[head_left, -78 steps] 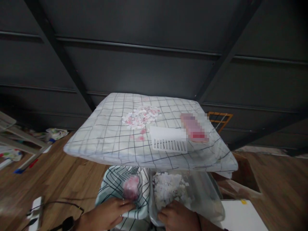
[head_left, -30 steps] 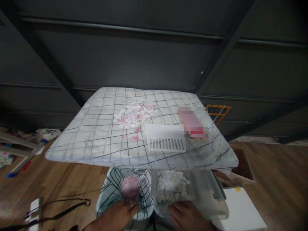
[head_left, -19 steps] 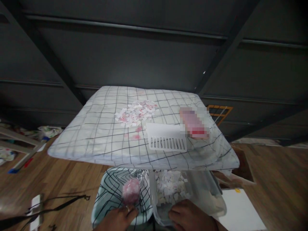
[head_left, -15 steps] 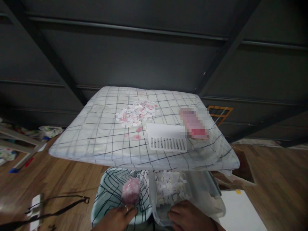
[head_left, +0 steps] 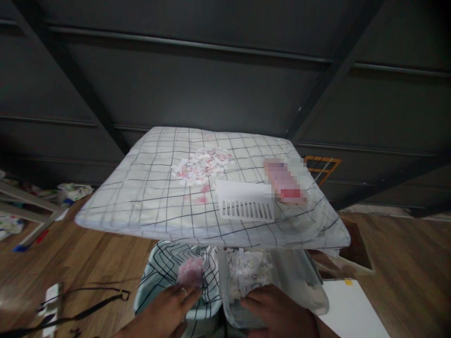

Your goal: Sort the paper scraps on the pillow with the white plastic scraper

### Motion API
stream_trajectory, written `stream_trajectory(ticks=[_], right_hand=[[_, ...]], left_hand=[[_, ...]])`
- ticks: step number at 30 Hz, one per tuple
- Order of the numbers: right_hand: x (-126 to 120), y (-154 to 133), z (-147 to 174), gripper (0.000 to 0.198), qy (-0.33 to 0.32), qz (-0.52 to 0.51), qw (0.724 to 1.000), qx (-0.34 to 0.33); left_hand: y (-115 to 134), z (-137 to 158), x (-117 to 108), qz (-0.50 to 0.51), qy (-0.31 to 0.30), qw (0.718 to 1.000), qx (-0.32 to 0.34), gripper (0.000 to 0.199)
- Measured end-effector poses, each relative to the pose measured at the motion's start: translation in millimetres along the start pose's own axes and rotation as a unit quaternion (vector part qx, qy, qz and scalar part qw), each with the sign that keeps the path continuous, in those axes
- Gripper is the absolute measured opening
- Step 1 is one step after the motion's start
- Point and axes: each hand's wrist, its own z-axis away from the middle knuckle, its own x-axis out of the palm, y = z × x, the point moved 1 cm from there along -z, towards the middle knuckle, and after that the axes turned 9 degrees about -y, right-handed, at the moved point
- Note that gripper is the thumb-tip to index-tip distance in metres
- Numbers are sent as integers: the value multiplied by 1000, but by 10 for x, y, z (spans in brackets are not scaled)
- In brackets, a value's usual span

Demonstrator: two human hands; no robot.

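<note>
My left hand (head_left: 172,305), a ring on one finger, reaches over the front of the pale green bin (head_left: 143,291). Its fingers are stretched out at the near side of a pink bundle (head_left: 190,272) in clear wrapping; whether they touch it I cannot tell. Black-lined cloth or plastic lines that bin. To the right, my right hand (head_left: 271,305) is over the near part of a clear plastic box (head_left: 296,277), slightly blurred, fingers extended and apparently holding nothing. Small white paper scraps (head_left: 248,272) fill the box's left part, just beyond those fingertips.
Above both containers stands a table with a white checked cover (head_left: 141,188). On it lie a pile of white and pink paper scraps (head_left: 200,166), a white slotted plastic piece (head_left: 244,202) and a pixelated pink phone-shaped object (head_left: 285,183). A power strip (head_left: 52,305) is on the floor.
Both hands have shifted forward, away from the near rims. My left hand now overlaps the lower part of the pink bundle, and my right fingers reach further over the clear box.
</note>
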Motion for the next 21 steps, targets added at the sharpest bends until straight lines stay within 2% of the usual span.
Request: stream_trajectory(ticks=[3,6,7,9,12,14,17,18,21], right_hand=[[-117,-3,-12,51,5,-3,1000,18],[-381,-32,23,40,57,29,998,-15],[-510,-41,37,33,82,53,995,-30],[-817,-39,50,20,153,96,982,-52],[-1298,55,-22,23,272,153,948,-68],[-1554,191,-137,24,329,185,925,-40],[-1772,425,-336,34,314,247,916,5],[-1807,488,-390,38,291,257,922,5],[-1860,577,-483,41,217,278,936,-7]], left_hand=[[32,38,-159,3,7,1000,14,67],[96,84,-501,6,33,997,62,43],[117,92,-649,8,59,995,78,35],[143,86,-979,14,139,986,94,34],[112,15,-1496,9,291,953,81,38],[25,-69,-1815,4,370,928,47,39],[-194,-213,-2201,-5,462,885,-57,36],[-280,-259,-2295,-10,477,874,-88,36],[-542,-377,-2448,-27,475,869,-135,37]])
